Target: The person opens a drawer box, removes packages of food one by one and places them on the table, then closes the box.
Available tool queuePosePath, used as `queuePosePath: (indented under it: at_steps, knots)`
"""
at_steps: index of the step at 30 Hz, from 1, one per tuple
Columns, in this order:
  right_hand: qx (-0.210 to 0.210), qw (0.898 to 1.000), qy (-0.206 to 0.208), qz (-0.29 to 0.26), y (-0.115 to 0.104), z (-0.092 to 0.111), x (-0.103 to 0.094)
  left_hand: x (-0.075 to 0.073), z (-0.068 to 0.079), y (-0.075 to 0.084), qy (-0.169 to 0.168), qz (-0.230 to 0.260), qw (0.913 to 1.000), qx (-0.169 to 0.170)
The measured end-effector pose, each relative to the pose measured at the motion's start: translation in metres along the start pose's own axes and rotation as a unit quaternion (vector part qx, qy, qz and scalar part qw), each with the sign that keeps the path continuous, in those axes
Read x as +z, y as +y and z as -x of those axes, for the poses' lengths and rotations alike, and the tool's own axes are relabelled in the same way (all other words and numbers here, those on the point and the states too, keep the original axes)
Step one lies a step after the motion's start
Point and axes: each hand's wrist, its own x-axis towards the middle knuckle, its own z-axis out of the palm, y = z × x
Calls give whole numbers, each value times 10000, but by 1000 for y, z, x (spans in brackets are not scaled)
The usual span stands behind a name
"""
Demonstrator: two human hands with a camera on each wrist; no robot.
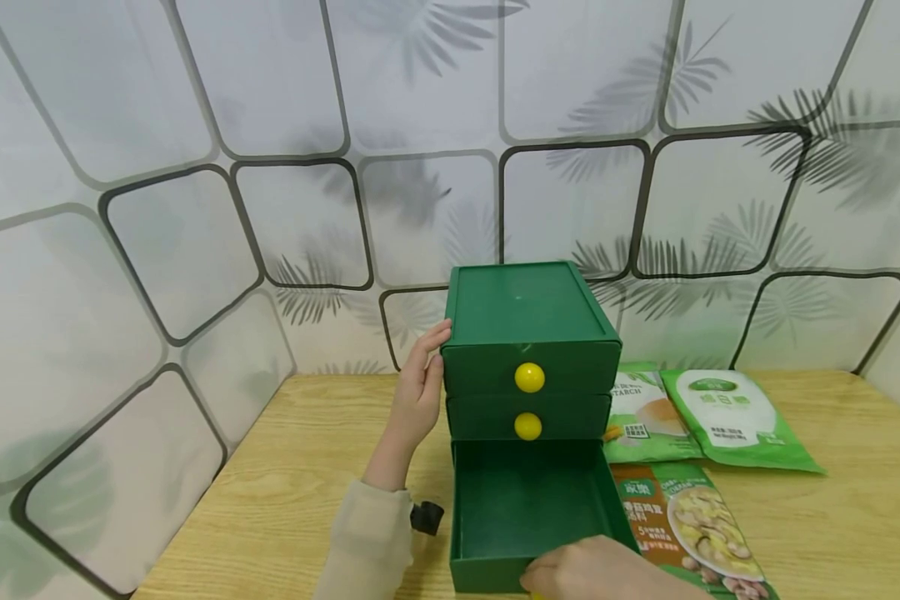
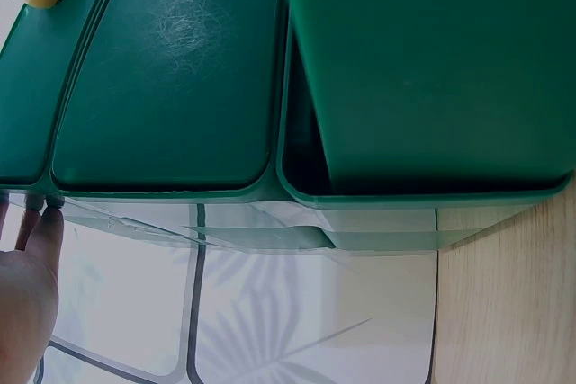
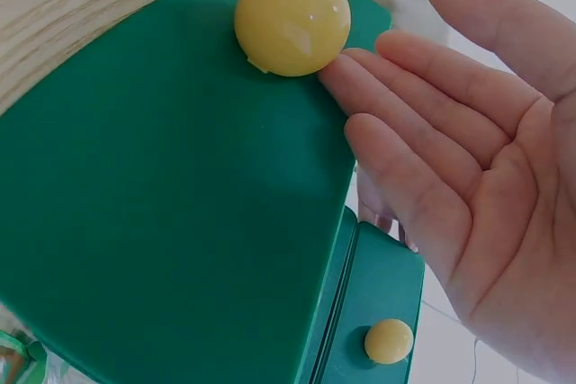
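Note:
A green drawer cabinet with three drawers and yellow round knobs stands on the table. Its bottom drawer is pulled far out, and the inside that shows is bare. My left hand rests on the cabinet's left side near the top, fingers straight. At the drawer's front is my right hand. The right wrist view shows its fingers lightly bent, their tips by the drawer's yellow knob and front edge, with the thumb held away. The upper two drawers are closed.
To the cabinet's right lie a green-and-white starch bag, another green-and-white bag and a brown-and-green food packet. A patterned wall covering rises behind the wooden table.

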Motion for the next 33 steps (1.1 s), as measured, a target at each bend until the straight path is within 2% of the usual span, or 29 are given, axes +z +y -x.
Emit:
queuePosePath:
  at_steps: [4,11,14,18,22,26,33]
  knots:
    - [377,9991,-57,-201,-1,-2,-3,0,0,1,-27,16,10000,-31]
    - [637,9978,-164,29,0,-6,-8,-1,0,1,-38,30,10000,-47]
    - [921,9953,-278,-86,1,-8,-10,-1,0,1,-42,28,9999,-87]
    - [1269,9910,-252,-358,1,-12,-12,0,1,1,-42,19,9999,-151]
    - [1480,9882,-189,-340,1,-15,-16,0,1,1,-43,6,9998,-187]
    - [1620,9865,-107,-201,0,-18,-18,0,1,1,-49,17,9998,-181]
    - [1620,9864,223,189,2,-23,-20,0,1,0,-89,85,9997,-196]
